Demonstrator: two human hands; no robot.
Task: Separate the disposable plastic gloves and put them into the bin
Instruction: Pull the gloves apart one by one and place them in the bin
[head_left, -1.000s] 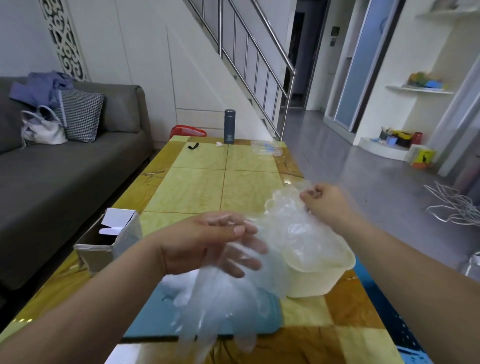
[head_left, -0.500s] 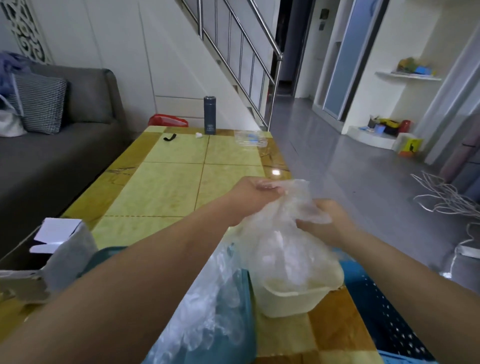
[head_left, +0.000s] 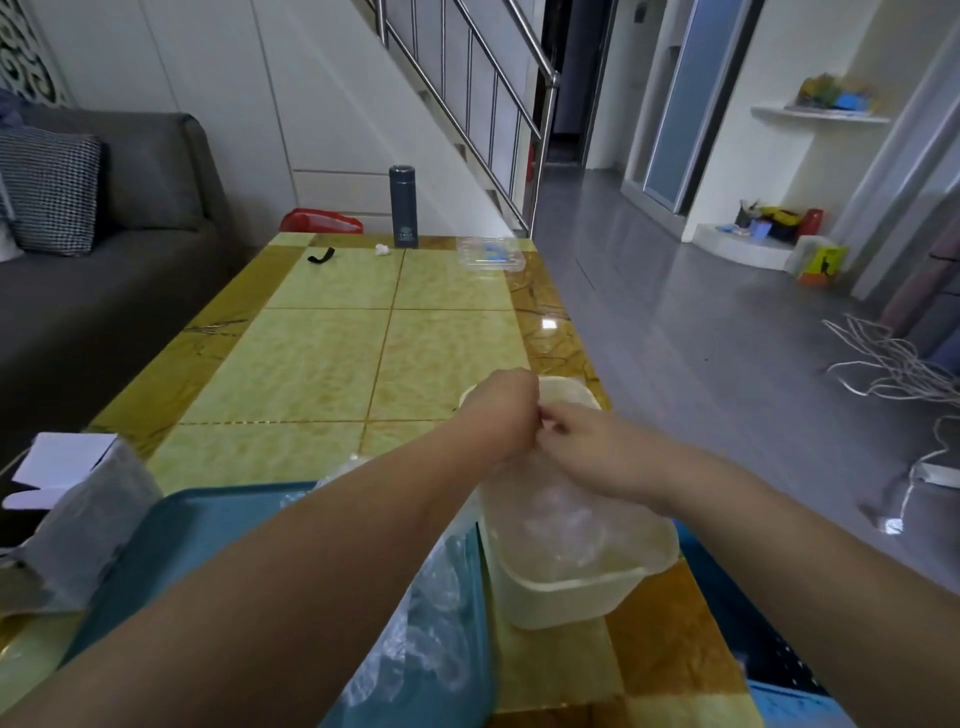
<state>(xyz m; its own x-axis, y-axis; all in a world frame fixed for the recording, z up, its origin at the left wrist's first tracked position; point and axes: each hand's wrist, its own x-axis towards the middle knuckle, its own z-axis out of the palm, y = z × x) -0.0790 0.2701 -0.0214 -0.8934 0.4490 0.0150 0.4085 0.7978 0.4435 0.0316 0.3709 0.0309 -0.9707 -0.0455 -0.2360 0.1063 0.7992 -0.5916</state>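
On near-left teal tray (head_left: 208, 545): heap of clear gloves (head_left: 431, 639). Above cream bin (head_left: 571, 590): left hand (head_left: 501, 415) reached across, knuckles up, fingers tucked under, grip hidden, cannot tell. Touching it, right hand (head_left: 587, 447), wrist angled down, fingertips pinching glove film (head_left: 561, 519) hanging into bin.

A dark grey cylindrical flask (head_left: 403, 207) stands upright at the far end of the yellow-green tiled surface (head_left: 322, 358). A small black strap (head_left: 320, 255) and a white crumpled scrap (head_left: 383, 250) lie to its left, and a clear plastic lidded box (head_left: 490, 253) to its right. A grey fabric sofa (head_left: 130, 249) bears a checked cushion (head_left: 49, 189).
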